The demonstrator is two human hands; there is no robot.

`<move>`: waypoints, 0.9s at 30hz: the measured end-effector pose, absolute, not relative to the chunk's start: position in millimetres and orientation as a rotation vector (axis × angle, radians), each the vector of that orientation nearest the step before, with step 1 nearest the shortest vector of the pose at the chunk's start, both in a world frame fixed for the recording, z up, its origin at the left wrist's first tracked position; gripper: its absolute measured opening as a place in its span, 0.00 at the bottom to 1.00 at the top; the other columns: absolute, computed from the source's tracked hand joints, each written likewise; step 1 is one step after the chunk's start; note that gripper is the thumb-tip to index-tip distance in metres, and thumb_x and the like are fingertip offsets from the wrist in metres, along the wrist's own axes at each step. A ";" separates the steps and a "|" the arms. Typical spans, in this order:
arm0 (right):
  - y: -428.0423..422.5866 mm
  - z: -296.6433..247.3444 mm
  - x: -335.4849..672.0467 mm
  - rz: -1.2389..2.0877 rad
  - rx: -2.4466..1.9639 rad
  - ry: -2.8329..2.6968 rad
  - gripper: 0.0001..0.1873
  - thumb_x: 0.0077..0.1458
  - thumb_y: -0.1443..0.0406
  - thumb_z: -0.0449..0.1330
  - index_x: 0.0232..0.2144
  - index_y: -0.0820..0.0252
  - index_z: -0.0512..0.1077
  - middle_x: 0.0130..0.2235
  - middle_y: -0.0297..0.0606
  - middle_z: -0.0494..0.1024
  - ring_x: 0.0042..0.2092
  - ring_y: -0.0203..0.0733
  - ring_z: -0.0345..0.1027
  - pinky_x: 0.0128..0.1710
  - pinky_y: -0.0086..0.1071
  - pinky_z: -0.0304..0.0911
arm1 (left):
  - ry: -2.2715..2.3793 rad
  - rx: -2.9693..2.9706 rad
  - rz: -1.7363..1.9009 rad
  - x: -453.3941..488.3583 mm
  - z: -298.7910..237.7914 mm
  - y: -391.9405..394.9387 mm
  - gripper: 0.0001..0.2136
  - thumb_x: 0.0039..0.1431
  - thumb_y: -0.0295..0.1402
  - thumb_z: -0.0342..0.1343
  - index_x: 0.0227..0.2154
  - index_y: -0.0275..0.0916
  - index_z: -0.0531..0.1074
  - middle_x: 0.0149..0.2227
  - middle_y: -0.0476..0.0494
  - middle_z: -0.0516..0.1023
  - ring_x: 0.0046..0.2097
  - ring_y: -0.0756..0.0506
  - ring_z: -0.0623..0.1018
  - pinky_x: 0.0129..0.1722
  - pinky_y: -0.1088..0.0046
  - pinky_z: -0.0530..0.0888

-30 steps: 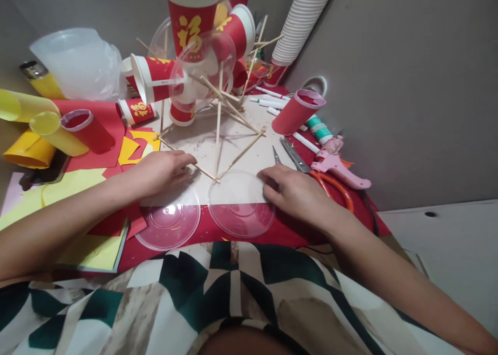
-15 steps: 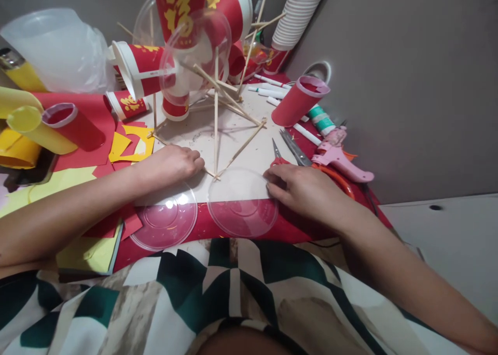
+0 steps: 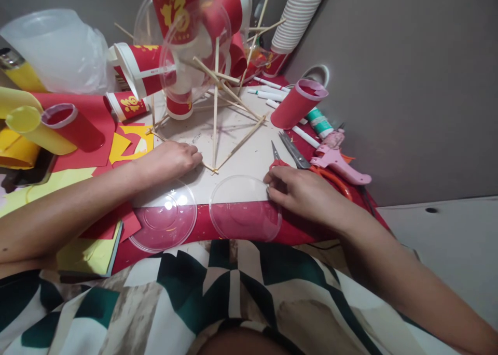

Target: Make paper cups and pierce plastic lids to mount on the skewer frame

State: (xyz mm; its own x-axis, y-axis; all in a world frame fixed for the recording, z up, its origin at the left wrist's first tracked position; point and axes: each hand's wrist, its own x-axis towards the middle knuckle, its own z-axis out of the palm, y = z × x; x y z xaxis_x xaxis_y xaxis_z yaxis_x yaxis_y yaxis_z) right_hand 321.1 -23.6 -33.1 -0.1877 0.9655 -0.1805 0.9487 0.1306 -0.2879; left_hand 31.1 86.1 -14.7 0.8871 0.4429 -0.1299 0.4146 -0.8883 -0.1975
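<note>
My left hand (image 3: 181, 159) is closed around a thin wooden stick (image 3: 208, 166) at the near base of a stick frame (image 3: 215, 106). Its fingertips are partly hidden. Red paper cups (image 3: 177, 13) with gold characters and a clear plastic disc (image 3: 196, 49) are mounted on or stand against this frame; the joins are hard to see. At the right, my right hand (image 3: 293, 186) has its fingers closed at the edge of a clear plastic lid (image 3: 246, 210). A second clear lid (image 3: 165, 217) lies below my left hand.
Small red-handled scissors (image 3: 277, 155), larger scissors (image 3: 295, 150) and a pink glue gun (image 3: 342, 163) lie at the right. A red paper tube (image 3: 298, 103) stands behind them. Paper scraps (image 3: 132, 142) and yellow tubes (image 3: 42, 129) lie left. Stacked cups (image 3: 301, 13) lean against the wall.
My left hand and the near corner of the stick frame have shifted slightly away from me. The lid by my right hand has slid a little nearer and to the right.
</note>
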 end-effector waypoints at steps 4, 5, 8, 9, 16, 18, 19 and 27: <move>-27.3 -33.2 321.9 0.435 -1.941 -2.410 0.07 0.57 0.67 0.55 0.36 0.58 0.73 0.37 0.42 0.82 0.35 0.45 0.75 0.34 0.33 0.61 | -0.748 -2.931 0.233 30.4 -13.0 79.5 0.09 0.64 0.23 0.49 0.35 0.33 0.75 0.30 0.39 0.77 0.30 0.46 0.74 0.28 0.69 0.63; -28.1 -33.0 321.7 0.425 -1.929 -2.422 0.07 0.57 0.67 0.55 0.36 0.58 0.73 0.37 0.42 0.82 0.35 0.45 0.75 0.34 0.33 0.61 | -0.776 -2.939 0.213 30.3 -12.6 77.0 0.09 0.65 0.24 0.49 0.35 0.33 0.75 0.30 0.39 0.77 0.30 0.45 0.75 0.27 0.69 0.63; -30.0 -34.0 321.6 0.452 -1.887 -2.410 0.05 0.57 0.68 0.54 0.33 0.58 0.71 0.34 0.41 0.81 0.32 0.43 0.73 0.33 0.32 0.60 | -0.922 -3.015 0.042 30.9 -11.4 67.4 0.11 0.67 0.29 0.48 0.38 0.33 0.76 0.33 0.38 0.79 0.31 0.45 0.76 0.29 0.69 0.64; -30.6 -35.0 322.0 0.474 -1.872 -2.392 0.05 0.57 0.68 0.54 0.32 0.58 0.71 0.34 0.40 0.81 0.31 0.42 0.73 0.32 0.32 0.59 | -0.990 -3.067 -0.035 31.7 -10.8 63.6 0.11 0.68 0.32 0.49 0.40 0.34 0.76 0.34 0.38 0.79 0.32 0.45 0.77 0.30 0.70 0.65; -32.7 -44.9 324.5 0.687 -1.758 -2.221 0.13 0.57 0.66 0.52 0.42 0.62 0.72 0.32 0.41 0.80 0.33 0.45 0.74 0.36 0.35 0.64 | -1.581 -3.499 -0.215 46.3 -10.0 39.8 0.12 0.62 0.35 0.56 0.44 0.35 0.75 0.32 0.43 0.80 0.31 0.47 0.76 0.32 0.72 0.66; -32.6 -47.1 323.4 0.735 -1.732 -2.183 0.14 0.57 0.65 0.51 0.43 0.63 0.72 0.31 0.41 0.79 0.32 0.45 0.73 0.36 0.36 0.64 | -1.770 -3.610 -0.270 49.4 -14.7 37.3 0.14 0.57 0.32 0.60 0.45 0.35 0.74 0.30 0.47 0.78 0.29 0.48 0.74 0.31 0.73 0.65; -32.6 -48.0 322.7 0.754 -1.721 -2.162 0.15 0.57 0.65 0.51 0.43 0.63 0.72 0.31 0.41 0.78 0.32 0.45 0.73 0.36 0.36 0.64 | -1.827 -3.638 -0.306 50.4 -17.8 36.8 0.15 0.54 0.31 0.61 0.45 0.35 0.73 0.29 0.49 0.76 0.29 0.48 0.73 0.31 0.74 0.65; -36.8 -47.0 323.1 0.890 -1.605 -2.050 0.13 0.62 0.56 0.53 0.33 0.58 0.71 0.31 0.37 0.75 0.33 0.42 0.69 0.36 0.35 0.62 | -2.025 -3.774 -0.702 53.2 -22.0 30.6 0.13 0.58 0.33 0.57 0.43 0.31 0.73 0.25 0.54 0.66 0.26 0.53 0.65 0.28 0.77 0.64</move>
State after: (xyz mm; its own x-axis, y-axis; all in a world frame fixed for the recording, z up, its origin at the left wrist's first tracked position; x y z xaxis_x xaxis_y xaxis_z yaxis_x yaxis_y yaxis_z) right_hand 323.1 -36.8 -47.0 -0.2702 0.9595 -0.0802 0.7136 0.1436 -0.6857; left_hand 53.2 30.6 -22.0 0.6674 0.7041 -0.2426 0.4029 -0.0674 0.9128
